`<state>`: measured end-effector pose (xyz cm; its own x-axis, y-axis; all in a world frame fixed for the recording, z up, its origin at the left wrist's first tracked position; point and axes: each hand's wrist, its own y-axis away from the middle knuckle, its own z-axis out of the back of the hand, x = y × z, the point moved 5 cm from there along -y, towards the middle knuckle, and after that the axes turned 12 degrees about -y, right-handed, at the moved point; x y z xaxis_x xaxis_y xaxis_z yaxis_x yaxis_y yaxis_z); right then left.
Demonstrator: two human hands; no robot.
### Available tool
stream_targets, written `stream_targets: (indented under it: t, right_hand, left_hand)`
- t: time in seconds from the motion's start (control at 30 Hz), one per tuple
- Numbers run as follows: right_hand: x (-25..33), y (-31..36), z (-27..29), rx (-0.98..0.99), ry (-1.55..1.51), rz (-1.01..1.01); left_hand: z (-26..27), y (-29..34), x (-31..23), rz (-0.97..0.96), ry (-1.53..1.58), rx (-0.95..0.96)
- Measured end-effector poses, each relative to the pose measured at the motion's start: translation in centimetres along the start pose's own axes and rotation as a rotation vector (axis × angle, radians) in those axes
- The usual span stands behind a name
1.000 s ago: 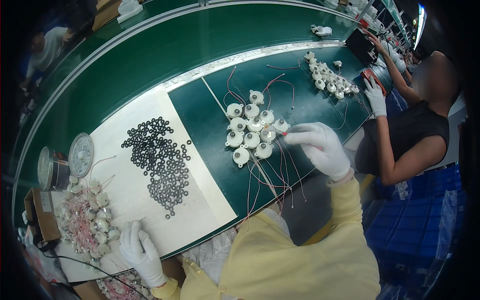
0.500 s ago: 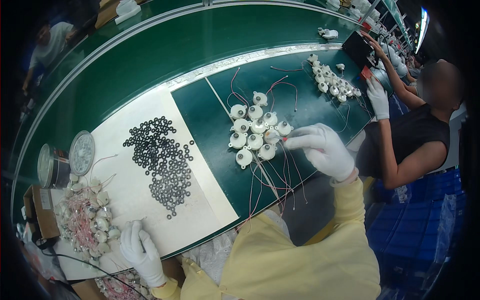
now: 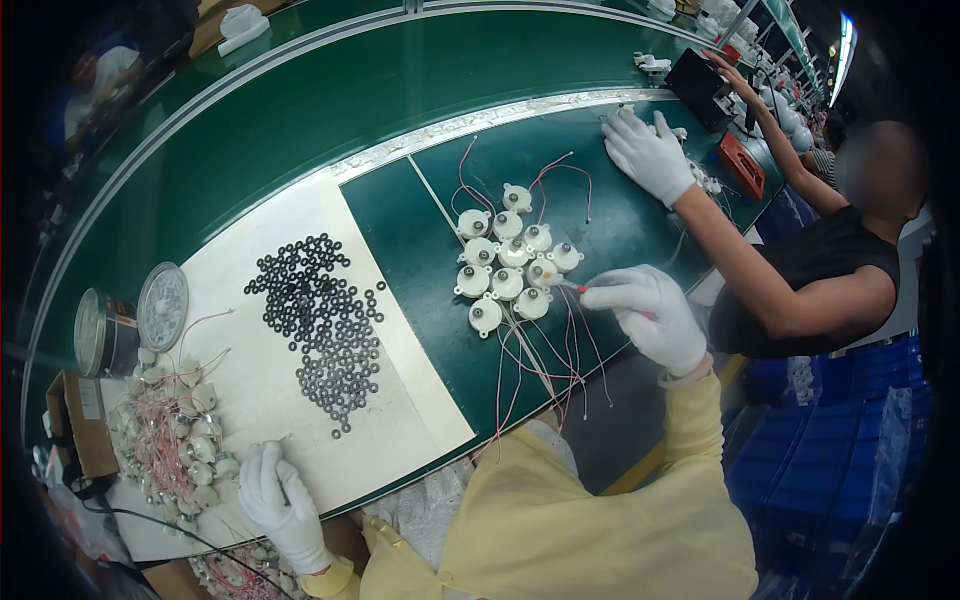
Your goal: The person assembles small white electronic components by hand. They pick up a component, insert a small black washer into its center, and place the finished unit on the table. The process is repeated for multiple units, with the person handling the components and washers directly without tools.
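Two hands: both are the wearer's, in white gloves with pale yellow sleeves.
Right hand [image 3: 652,312]: fingers pressed together in a pinch on a thin red-tipped pen-like tool [image 3: 580,288]; its tip touches the nearest of the small round white motors with red and white lead wires [image 3: 508,262], on that cluster's near right edge.
Change at right hand: a second ago it lay a little to the right of the cluster with the tip off the motors; now the tip is down on one, so work on that motor looks just begun.
Left hand [image 3: 282,497]: fingers loosely curled, resting on the near edge of the white paper sheet [image 3: 250,390]; whether it pinches anything I cannot tell. It has hardly moved.
Beyond left hand: a scatter of small black rubber rings [image 3: 322,318] lies on the sheet, well apart from the fingers.
Left of left hand: a heap of white motors tangled in pink wires [image 3: 165,440], with a round metal tin and its lid [image 3: 130,322] farther off.
Co-worker's gloved hand [image 3: 648,152]: spread flat on the green conveyor belt [image 3: 330,100], beyond the right hand; it has come closer to the cluster since a second ago, but stays apart from it.
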<state>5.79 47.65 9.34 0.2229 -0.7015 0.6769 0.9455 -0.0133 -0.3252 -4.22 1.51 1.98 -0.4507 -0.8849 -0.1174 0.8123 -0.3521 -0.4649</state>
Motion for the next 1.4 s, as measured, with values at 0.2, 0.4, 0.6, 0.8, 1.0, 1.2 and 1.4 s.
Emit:
stream_targets:
  t: [0.2, 0.4, 0.6, 0.8, 1.0, 1.2, 1.4]
  right_hand:
    - [0.7, -0.3, 0.6, -0.027, -0.011, 0.04]
    - [1.3, -3.0, -1.4, -0.003, -0.074, 0.115]
    - [0.7, -3.4, -2.5, -0.006, -0.092, 0.146]
    - [1.1, -3.6, -2.6, 0.029, -0.141, 0.117]
    - [1.4, -2.9, -1.9, -0.009, -0.038, 0.119]
    - [0.9, -3.4, -2.6, -0.029, -0.056, 0.141]
    - [1.2, -3.4, -2.4, -0.011, -0.085, 0.119]
  left_hand:
    - [0.0, 0.0, 0.0, -0.003, -0.004, -0.005]
    - [0.2, -0.1, -0.1, 0.004, 0.0, 0.006]
    - [0.3, -0.3, -0.4, -0.004, -0.01, -0.002]
    - [0.2, -0.1, -0.2, 0.005, 0.005, 0.007]
    - [0.2, -0.1, -0.2, 0.003, -0.012, 0.015]
    - [0.0, -0.1, 0.0, 0.004, 0.0, 0.006]
    - [0.0, 0.0, 0.0, 0.006, -0.003, 0.005]
